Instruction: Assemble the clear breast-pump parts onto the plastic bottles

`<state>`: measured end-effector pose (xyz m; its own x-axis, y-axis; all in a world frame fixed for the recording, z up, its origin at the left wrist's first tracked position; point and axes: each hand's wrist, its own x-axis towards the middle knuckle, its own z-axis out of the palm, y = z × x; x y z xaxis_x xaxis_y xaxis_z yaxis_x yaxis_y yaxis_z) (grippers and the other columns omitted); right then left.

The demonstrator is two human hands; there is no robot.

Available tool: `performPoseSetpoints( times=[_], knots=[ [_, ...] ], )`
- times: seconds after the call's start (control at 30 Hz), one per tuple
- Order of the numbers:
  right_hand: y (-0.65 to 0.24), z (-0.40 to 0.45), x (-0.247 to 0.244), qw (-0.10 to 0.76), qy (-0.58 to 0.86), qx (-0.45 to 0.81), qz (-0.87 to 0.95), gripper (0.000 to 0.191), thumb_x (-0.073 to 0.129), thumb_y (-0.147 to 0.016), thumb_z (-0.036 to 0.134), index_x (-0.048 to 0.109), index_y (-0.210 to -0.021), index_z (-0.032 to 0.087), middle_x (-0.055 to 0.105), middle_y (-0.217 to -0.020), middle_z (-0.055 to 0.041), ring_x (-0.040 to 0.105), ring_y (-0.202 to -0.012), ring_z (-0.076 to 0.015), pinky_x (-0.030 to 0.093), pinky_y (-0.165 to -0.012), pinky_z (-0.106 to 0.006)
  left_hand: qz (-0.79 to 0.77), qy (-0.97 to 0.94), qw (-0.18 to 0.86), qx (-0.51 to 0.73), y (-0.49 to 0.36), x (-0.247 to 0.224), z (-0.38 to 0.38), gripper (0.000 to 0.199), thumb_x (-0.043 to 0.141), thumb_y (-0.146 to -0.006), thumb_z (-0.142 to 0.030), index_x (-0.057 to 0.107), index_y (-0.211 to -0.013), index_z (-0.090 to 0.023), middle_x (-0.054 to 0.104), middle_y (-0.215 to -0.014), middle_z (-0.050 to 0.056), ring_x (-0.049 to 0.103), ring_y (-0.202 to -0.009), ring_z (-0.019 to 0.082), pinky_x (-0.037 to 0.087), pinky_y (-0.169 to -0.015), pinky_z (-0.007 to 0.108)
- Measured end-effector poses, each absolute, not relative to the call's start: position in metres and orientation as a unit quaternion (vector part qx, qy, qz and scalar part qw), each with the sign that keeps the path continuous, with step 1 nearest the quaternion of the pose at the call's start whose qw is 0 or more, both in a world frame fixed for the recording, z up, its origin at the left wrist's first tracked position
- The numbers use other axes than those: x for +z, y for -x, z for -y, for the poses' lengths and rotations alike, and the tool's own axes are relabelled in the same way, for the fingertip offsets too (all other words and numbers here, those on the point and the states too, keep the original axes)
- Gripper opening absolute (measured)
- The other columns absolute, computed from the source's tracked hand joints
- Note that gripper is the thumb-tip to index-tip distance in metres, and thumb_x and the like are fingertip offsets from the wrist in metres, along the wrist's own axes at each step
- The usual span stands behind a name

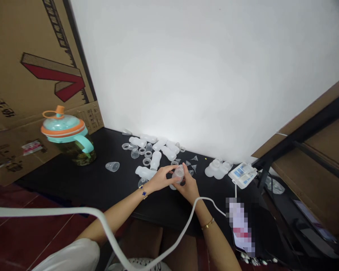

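Observation:
Both hands meet near the middle of the black table [115, 188]. Between them is a small translucent bottle [178, 174] with a clear domed cap at its top. My left hand [160, 179] has its fingers closed on the bottle's left side. Around the right side and top of it curl the fingers of my right hand [188, 184]. Just beyond lie loose white bottle bodies [156, 160], translucent rings [147, 161] and clear domed caps [135, 153]. Several small clear funnel-shaped pieces [194, 168] are right of the hands.
A teal and orange lidded jug [69, 139] stands at the left by a cardboard box [17, 94]. Assembled bottles [218, 168], a white device [243, 175] and a phone [240, 226] lie at the right. A white cable [107, 226] crosses the foreground.

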<state>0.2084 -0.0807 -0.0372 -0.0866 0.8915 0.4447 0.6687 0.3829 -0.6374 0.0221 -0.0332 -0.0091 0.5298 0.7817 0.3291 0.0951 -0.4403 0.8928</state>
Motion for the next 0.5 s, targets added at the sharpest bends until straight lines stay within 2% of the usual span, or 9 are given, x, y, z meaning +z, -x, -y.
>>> performPoseSetpoints(
  times=[0.17,0.3,0.5],
  knots=[
    [-0.2083,0.0809,-0.0339,0.408,0.537,0.134,0.726,0.077,0.074,-0.082,0.035,0.043,-0.152,0.027,0.071,-0.127,-0.0086,0.076,-0.089,-0.0237,0.064,-0.076,-0.035,-0.295,-0.761,0.425,0.391,-0.0233,-0.0112,0.033,0.056,0.076,-0.084,-0.045,0.065,-0.132,-0.019,0.07,-0.13,0.01,0.066,-0.116,0.027,0.055,-0.1,0.039],
    [-0.2077,0.0816,-0.0325,0.405,0.543,0.138,0.722,0.074,0.074,-0.081,0.035,0.046,-0.15,0.028,0.073,-0.124,-0.0067,0.076,-0.089,-0.0231,0.064,-0.078,-0.035,-0.308,-0.762,0.419,0.386,-0.0234,-0.0101,0.0337,0.051,0.077,-0.084,-0.044,0.068,-0.128,-0.02,0.072,-0.124,0.008,0.068,-0.108,0.026,0.055,-0.096,0.038],
    [-0.2072,0.0821,-0.0326,0.405,0.551,0.147,0.715,0.071,0.074,-0.081,0.032,0.048,-0.147,0.029,0.075,-0.117,-0.0041,0.076,-0.085,-0.0219,0.063,-0.076,-0.034,-0.31,-0.766,0.416,0.379,-0.0232,-0.0095,0.0335,0.049,0.076,-0.084,-0.045,0.069,-0.125,-0.021,0.072,-0.124,0.007,0.067,-0.108,0.026,0.055,-0.095,0.037]
  ],
)
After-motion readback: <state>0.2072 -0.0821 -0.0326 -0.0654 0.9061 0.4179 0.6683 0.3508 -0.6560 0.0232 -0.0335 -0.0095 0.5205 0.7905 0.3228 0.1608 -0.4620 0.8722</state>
